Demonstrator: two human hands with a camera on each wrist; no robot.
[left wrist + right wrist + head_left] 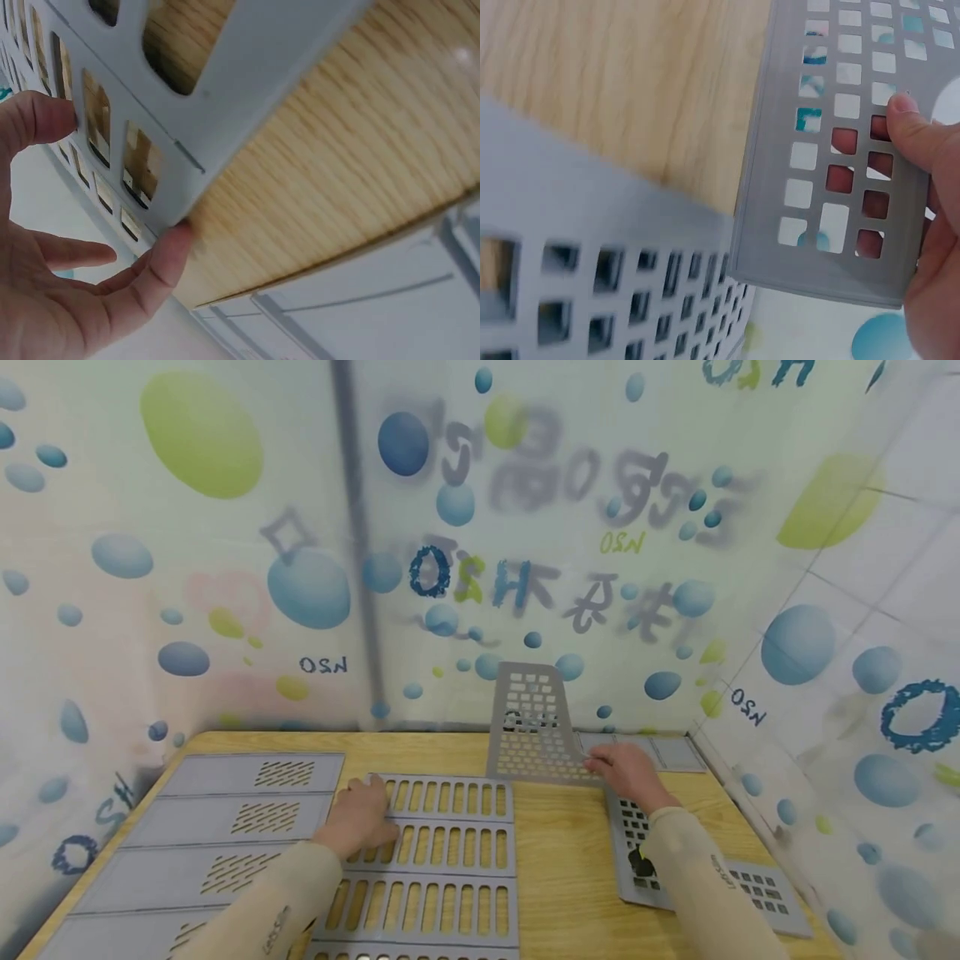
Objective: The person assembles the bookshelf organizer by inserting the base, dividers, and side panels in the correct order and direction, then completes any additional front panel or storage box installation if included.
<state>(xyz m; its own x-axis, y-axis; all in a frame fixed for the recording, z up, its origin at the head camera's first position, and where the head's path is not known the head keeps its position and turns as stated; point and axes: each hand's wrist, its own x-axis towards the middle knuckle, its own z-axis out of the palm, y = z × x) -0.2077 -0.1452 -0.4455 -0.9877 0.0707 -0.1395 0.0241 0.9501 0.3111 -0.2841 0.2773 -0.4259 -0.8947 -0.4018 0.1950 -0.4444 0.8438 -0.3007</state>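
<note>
My right hand [626,770] grips the side of a flat, L-shaped grey panel [497,727] with rows of small rectangular holes, held upright near the table's back edge. In the right wrist view, the thumb lies on the near face of this perforated panel [776,187], and fingers show behind it through the holes. My left hand [360,814] rests at the far left corner of a grey slotted panel [450,874]. In the left wrist view, its fingers are spread, with the thumb on the slats and one fingertip touching the panel's corner.
Grey panels with diagonal slits [168,843] lie at the left of the wooden table [562,868]. Another grey panel with square holes [626,860] lies under the right forearm, with a smaller one [787,906] beside it. A patterned curtain [480,527] stands behind.
</note>
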